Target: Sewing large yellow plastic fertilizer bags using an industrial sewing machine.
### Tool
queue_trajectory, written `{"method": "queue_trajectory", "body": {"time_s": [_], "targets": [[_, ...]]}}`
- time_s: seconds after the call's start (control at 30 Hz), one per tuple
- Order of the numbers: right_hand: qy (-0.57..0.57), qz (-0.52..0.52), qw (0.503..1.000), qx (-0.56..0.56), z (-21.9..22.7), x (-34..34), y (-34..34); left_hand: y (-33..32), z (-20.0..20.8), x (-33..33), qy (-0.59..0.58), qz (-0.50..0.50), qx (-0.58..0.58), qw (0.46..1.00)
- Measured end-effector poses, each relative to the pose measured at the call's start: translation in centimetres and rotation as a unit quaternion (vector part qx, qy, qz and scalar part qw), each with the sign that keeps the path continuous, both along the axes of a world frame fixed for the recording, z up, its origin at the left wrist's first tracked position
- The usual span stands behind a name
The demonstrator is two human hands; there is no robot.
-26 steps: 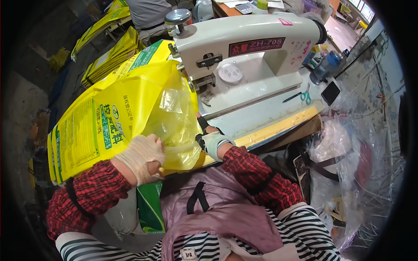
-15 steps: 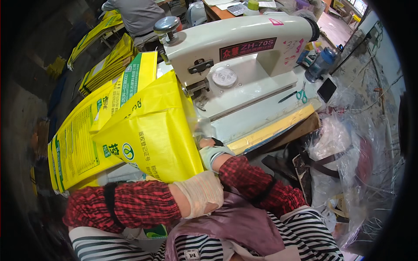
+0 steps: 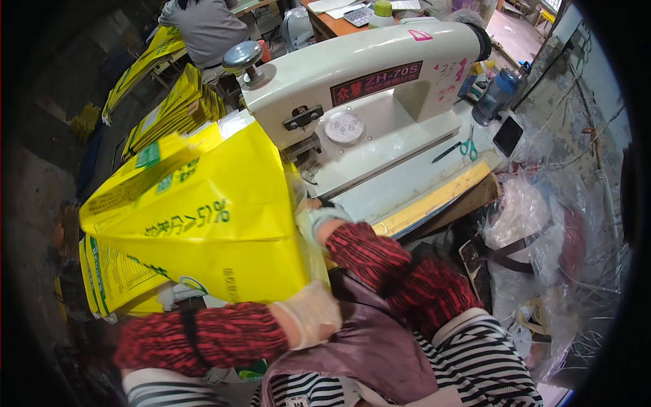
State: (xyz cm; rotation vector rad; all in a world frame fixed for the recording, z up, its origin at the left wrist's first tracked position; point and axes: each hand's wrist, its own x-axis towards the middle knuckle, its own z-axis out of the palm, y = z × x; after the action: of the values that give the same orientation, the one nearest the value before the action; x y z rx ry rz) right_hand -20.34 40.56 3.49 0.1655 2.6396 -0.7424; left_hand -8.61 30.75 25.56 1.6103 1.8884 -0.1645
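Note:
A yellow woven bag (image 3: 251,210) with green and dark print lies bulged and folded at the left of a white industrial sewing machine (image 3: 291,74). Its right edge, with a strip of clear plastic along it, runs up to the sewing head (image 3: 303,139). My gloved left hand (image 3: 317,313) is closed on the bag's near corner, fingers mostly tucked out of sight. Farther along the same edge, close to the needle area, my gloved right hand (image 3: 322,220) grips the bag, its fingertips partly covered. Another printed yellow bag (image 3: 112,278) lies beneath.
Teal scissors (image 3: 468,148), a dark pen (image 3: 446,152) and a phone (image 3: 508,136) rest on the machine table, with a blue water bottle (image 3: 498,95) behind. Clear plastic sheeting (image 3: 536,217) heaps at the right. Stacked yellow bags (image 3: 178,105) and a seated person (image 3: 207,34) are beyond.
The bag's upper layer has been swung up and left, bulging and covering more of the bag below. Both hands have shifted slightly left, still at its right edge.

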Motion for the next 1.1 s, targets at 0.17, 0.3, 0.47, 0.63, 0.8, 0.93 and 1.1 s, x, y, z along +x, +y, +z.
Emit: {"method": "queue_trajectory", "body": {"time_s": [0.17, 0.3, 0.47, 0.63, 0.8, 0.93, 1.1], "targets": [[0.01, 0.022, 0.997, -0.072, 10.6, 6.3, 0.4, 2.1, 4.0, -1.8, -0.002, -0.048, -0.005, 0.999], [0.044, -0.148, 0.977, -0.145, 10.9, 4.0, 0.8, -0.7, 7.4, -10.7, 0.24, -0.008, 0.208, 0.948], [-0.275, -0.292, 0.907, -0.129, 23.6, -2.2, 0.0, -0.1, 10.1, -12.0, 0.323, 0.039, -0.113, 0.939], [-0.091, -0.197, 0.956, -0.196, 11.9, 4.4, 1.3, 2.7, 1.7, 0.2, -0.023, 0.006, -0.135, 0.991], [0.003, -0.034, 0.989, -0.14, 11.1, 7.6, 2.1, 5.0, 9.1, -2.9, 0.019, 0.006, -0.166, 0.986], [0.005, -0.129, 0.987, -0.092, 12.3, 2.8, 0.7, 4.2, 11.5, -10.6, 0.197, 0.043, -0.22, 0.954], [-0.033, -0.143, 0.986, -0.075, 12.9, 0.5, 1.0, 3.0, 4.2, -3.8, 0.018, -0.016, -0.072, 0.997]]}}
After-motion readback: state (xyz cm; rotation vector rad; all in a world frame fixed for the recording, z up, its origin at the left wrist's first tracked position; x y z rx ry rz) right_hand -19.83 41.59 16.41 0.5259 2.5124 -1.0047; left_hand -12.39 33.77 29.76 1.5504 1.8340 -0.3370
